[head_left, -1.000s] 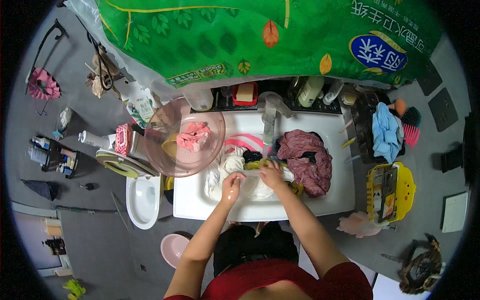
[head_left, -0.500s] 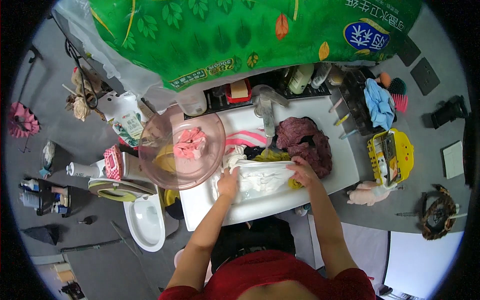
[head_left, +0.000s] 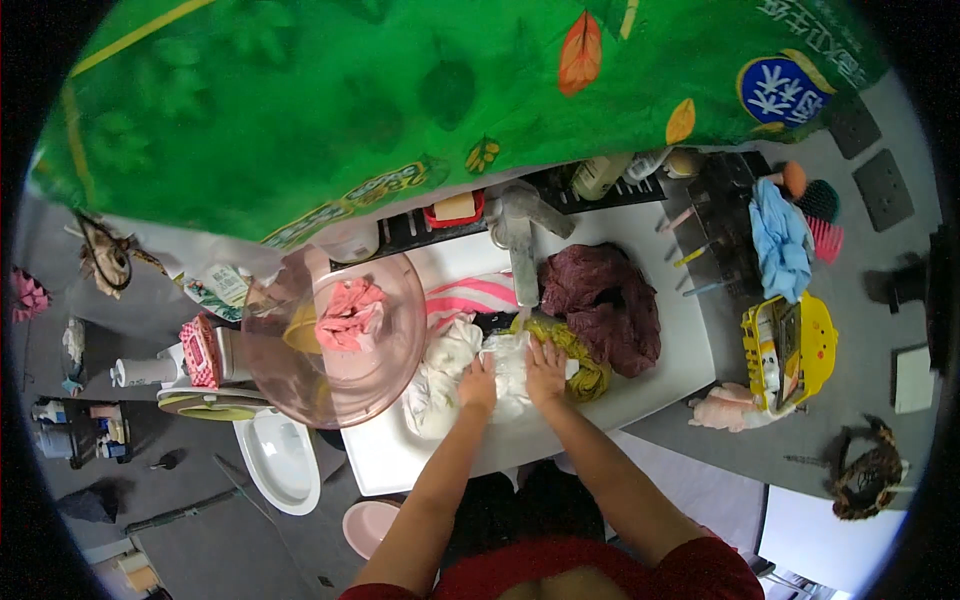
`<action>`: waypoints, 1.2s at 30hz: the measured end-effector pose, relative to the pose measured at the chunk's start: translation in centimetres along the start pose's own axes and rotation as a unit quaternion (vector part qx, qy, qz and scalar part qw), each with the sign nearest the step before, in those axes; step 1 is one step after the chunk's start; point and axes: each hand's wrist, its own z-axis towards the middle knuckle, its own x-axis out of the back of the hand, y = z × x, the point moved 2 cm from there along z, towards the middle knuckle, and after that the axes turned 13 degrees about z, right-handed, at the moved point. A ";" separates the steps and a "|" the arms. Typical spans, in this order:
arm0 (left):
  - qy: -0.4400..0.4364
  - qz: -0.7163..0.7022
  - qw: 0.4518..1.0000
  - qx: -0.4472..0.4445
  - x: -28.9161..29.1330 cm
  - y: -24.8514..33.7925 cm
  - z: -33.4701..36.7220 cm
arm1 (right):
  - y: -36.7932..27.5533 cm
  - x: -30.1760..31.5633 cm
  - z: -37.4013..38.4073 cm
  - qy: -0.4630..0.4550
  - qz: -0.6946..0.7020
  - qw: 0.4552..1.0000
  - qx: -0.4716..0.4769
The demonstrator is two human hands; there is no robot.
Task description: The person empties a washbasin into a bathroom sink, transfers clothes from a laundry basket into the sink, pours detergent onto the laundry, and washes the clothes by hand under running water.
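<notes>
Both hands have come together from a wide stretch: the left hand (head_left: pixel 478 384) and right hand (head_left: pixel 545 366) press fingers-flat on the white cloth (head_left: pixel 505 375) in the sink (head_left: pixel 660 375), bunching it.

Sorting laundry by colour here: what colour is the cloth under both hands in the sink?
White cloth, shown best in the head view.

A white sink unit (head_left: pixel 640 385) is carrying most of the things. In its basin a white cloth (head_left: pixel 450 365), a pink striped cloth (head_left: pixel 470 295), a yellow-green cloth (head_left: pixel 580 355) and a dark red cloth (head_left: pixel 605 305) are lying close together, some touching. A transparent pink bowl (head_left: pixel 335 340) is sitting on the left edge, and a pink cloth (head_left: pixel 348 312) is lying inside it.
</notes>
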 end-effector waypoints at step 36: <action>0.100 -0.655 0.725 0.191 12.1 -2.1 -9.2 | 8.6 14.1 0.1 0.057 0.580 0.809 -0.075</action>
